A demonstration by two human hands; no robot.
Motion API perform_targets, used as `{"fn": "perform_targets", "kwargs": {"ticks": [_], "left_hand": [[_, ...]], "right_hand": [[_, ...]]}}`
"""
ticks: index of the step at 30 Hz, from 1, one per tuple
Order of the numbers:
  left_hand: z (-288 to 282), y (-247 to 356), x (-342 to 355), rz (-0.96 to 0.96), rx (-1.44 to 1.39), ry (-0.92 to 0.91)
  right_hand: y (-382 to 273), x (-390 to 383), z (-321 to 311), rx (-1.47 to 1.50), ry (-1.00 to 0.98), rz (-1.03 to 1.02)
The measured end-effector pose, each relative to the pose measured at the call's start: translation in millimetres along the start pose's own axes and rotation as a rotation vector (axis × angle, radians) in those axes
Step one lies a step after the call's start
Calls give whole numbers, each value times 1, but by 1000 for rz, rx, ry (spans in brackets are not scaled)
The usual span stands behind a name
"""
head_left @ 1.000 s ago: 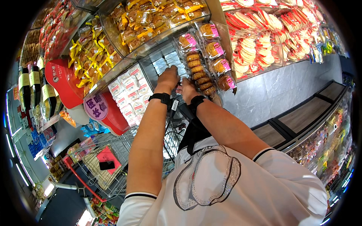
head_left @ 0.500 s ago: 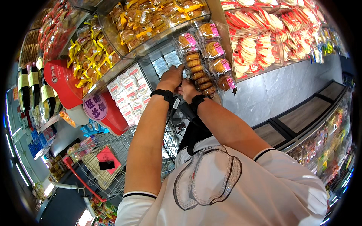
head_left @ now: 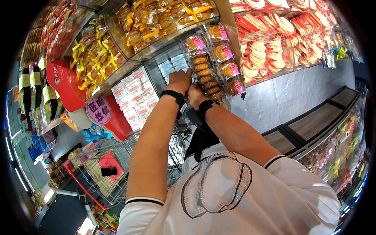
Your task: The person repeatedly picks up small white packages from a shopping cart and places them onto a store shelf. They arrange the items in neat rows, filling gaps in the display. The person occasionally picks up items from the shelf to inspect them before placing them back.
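My left hand (head_left: 180, 81) reaches over a grey display bin (head_left: 156, 74), its fingers curled beside wrapped silvery-grey packs (head_left: 172, 64). My right hand (head_left: 196, 96) is closed just right of it and nearer to me, the two almost touching. Anything between the fingers is too small or hidden to make out. A column of round brown baked cakes (head_left: 204, 73) in clear wrap runs close along the right hand. Packaged cakes with pink labels (head_left: 222, 52) stand to its right. White boxes with round labels (head_left: 135, 87) fill the space left of my left wrist.
Yellow-wrapped pastries (head_left: 150, 23) lie in clear bins above. Red-and-cream packets (head_left: 256, 49) fill the far right shelf. A wire shopping cart (head_left: 129, 150) stands at my left, carrying a phone (head_left: 109, 171) on a red item. A red sign (head_left: 113, 121) juts out near the boxes.
Both hands stay at the same spot with slight shifts; the left wrist has turned a little and the right hand has drawn slightly closer into a fist. The shelves look unchanged.
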State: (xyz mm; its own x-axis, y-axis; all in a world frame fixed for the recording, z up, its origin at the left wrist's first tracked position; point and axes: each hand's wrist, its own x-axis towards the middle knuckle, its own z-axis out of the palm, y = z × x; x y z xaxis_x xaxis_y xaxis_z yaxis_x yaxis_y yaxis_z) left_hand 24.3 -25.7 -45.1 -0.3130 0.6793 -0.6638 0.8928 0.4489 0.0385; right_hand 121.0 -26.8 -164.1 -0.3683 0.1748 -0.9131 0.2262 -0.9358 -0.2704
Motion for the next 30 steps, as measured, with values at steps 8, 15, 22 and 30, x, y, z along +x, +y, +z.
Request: {"fn": "perform_targets", "kwargs": {"ticks": [8, 15, 22, 30], "left_hand": [[-7, -6, -5, -95, -270, -58], [-23, -18, -33, -100, -374, 130], [-40, -19, -84, -112, -473, 348], [-51, -12, -174, -213, -737, 585]], "right_hand": [[-10, -51, 13, 121, -92, -34], [-2, -43, 11, 81, -79, -98], [-11, -51, 8, 28, -159, -103], [-29, -74, 11, -79, -162, -30]]}}
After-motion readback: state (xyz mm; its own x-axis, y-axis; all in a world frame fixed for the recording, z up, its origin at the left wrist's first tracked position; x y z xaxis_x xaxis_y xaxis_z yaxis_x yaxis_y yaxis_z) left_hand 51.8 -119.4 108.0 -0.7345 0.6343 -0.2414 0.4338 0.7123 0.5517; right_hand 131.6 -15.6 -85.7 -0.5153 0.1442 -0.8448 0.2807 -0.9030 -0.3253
